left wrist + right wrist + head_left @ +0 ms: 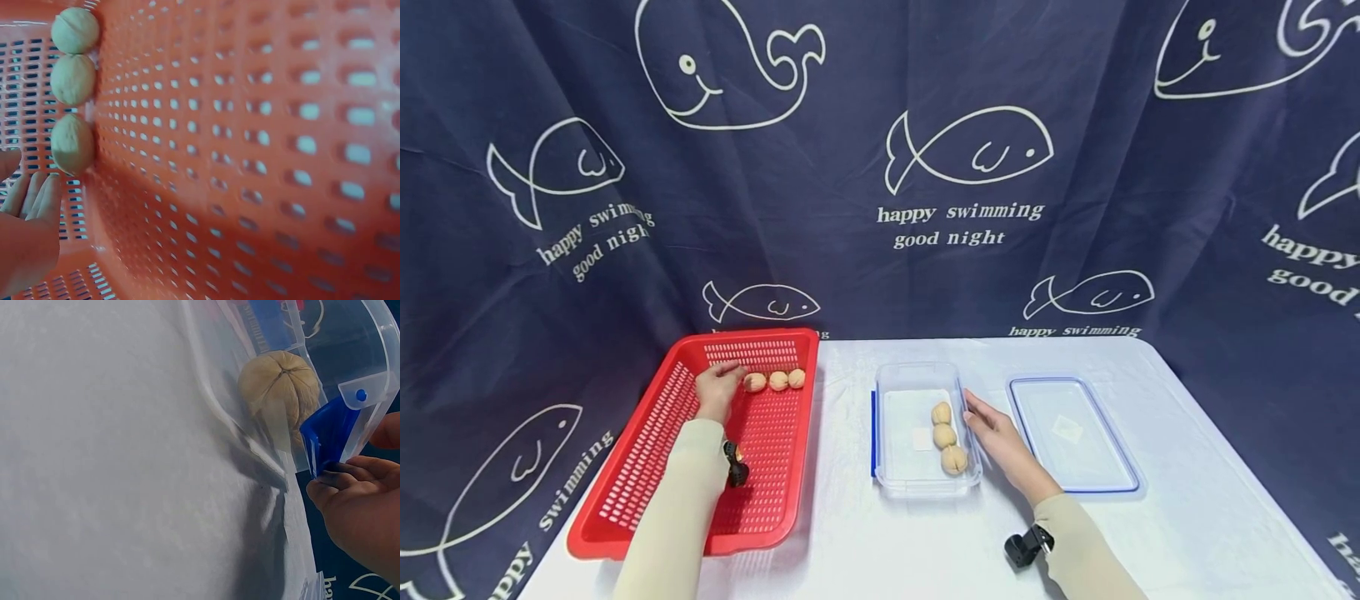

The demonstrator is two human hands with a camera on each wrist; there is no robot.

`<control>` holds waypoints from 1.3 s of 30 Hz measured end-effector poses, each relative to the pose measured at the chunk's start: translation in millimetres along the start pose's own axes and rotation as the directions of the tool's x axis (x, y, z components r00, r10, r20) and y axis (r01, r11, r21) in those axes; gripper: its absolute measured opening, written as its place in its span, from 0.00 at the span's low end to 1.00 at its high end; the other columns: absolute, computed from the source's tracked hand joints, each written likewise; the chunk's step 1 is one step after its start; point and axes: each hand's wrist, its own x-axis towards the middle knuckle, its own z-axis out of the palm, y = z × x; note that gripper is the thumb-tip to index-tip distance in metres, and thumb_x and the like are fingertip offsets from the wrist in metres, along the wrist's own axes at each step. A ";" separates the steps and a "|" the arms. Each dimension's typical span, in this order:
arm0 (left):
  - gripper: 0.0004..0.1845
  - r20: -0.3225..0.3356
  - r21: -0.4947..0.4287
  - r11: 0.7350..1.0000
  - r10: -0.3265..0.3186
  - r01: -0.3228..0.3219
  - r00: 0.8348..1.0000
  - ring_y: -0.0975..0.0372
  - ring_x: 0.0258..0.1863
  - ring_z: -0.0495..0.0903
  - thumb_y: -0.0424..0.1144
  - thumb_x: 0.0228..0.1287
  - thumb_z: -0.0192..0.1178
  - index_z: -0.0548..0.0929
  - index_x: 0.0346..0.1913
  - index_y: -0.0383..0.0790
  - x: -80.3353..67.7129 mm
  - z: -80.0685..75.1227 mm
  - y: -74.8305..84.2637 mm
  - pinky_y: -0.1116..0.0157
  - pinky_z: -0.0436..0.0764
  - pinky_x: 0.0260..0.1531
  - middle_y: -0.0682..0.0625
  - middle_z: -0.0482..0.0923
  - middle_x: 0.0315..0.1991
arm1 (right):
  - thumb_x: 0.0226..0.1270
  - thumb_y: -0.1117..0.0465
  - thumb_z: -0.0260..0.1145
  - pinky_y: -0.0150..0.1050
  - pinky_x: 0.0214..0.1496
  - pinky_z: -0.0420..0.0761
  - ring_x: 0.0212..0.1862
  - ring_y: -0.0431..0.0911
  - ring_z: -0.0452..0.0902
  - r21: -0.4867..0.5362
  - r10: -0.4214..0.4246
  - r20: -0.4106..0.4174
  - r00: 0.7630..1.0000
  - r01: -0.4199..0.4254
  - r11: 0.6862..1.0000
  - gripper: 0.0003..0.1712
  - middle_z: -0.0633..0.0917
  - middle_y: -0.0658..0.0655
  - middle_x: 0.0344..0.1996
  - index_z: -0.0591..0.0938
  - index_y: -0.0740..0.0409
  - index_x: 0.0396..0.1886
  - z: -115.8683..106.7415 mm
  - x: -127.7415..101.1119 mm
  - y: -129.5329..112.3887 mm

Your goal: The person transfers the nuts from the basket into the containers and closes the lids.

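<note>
In the red basket (760, 492), three walnuts stand in a row near the far wall. My left hand (718, 390) reaches in beside the leftmost walnut (755, 382); in the left wrist view its fingers are extended, with the fingertips right at that walnut (73, 145). A clear plastic container (898, 482) holds three more walnuts lined up along its right side, the nearest one (954, 460) at the front. My right hand (1000, 437) grips the container's right side, fingers at the blue latch (331, 434) and thumb by the wall.
A clear lid with a blue seal (1075, 483) lies flat to the right of the container. Another blue latch (873, 433) hangs along the container's left side. The white-covered table (850, 550) ends at a dark blue curtain (850, 183) with fish drawings.
</note>
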 end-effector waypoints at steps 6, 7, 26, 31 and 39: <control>0.17 0.046 0.121 0.992 0.037 -0.042 0.998 0.68 0.29 0.74 0.28 0.57 0.62 0.81 0.50 0.24 1.9 -0.6 -6.5 0.78 0.70 0.27 0.33 0.82 0.45 | 0.76 0.58 0.51 0.50 0.73 0.49 0.73 0.56 0.50 0.009 -0.005 -0.005 1.000 0.005 1.000 0.30 0.59 0.61 0.73 0.59 0.58 0.74 -0.2 -0.1 0.3; 0.17 0.057 0.143 0.989 0.038 -0.046 0.998 0.66 0.31 0.75 0.28 0.57 0.62 0.81 0.50 0.24 2.1 0.0 -7.2 0.76 0.71 0.28 0.33 0.82 0.45 | 0.76 0.58 0.51 0.50 0.73 0.49 0.73 0.56 0.50 0.010 -0.006 -0.006 1.000 0.006 1.000 0.30 0.59 0.61 0.72 0.59 0.58 0.74 -0.4 -0.2 0.3; 0.23 0.174 0.456 0.879 0.064 -0.138 0.983 0.44 0.46 0.76 0.34 0.54 0.68 0.79 0.51 0.24 -5.5 5.8 -9.9 0.51 0.73 0.50 0.32 0.80 0.46 | 0.76 0.56 0.51 0.51 0.73 0.49 0.73 0.57 0.50 0.005 0.001 -0.008 1.000 -0.001 1.000 0.30 0.59 0.61 0.73 0.59 0.57 0.74 0.1 -1.7 1.9; 0.22 0.192 0.491 0.851 0.102 -0.186 0.976 0.44 0.45 0.77 0.33 0.52 0.69 0.80 0.49 0.24 -4.4 5.9 -9.4 0.51 0.73 0.50 0.32 0.81 0.43 | 0.76 0.57 0.50 0.51 0.73 0.49 0.73 0.57 0.49 0.012 -0.004 -0.003 1.000 0.004 1.000 0.30 0.59 0.61 0.73 0.59 0.57 0.74 -0.6 -2.3 0.4; 0.22 0.215 0.544 0.801 0.154 -0.249 0.964 0.42 0.44 0.77 0.33 0.51 0.69 0.80 0.47 0.22 -1.2 8.1 -9.7 0.49 0.70 0.53 0.31 0.82 0.41 | 0.77 0.56 0.50 0.50 0.73 0.48 0.73 0.57 0.49 0.017 -0.010 0.004 1.000 0.010 1.000 0.30 0.58 0.61 0.73 0.58 0.58 0.74 -1.2 -3.4 -1.2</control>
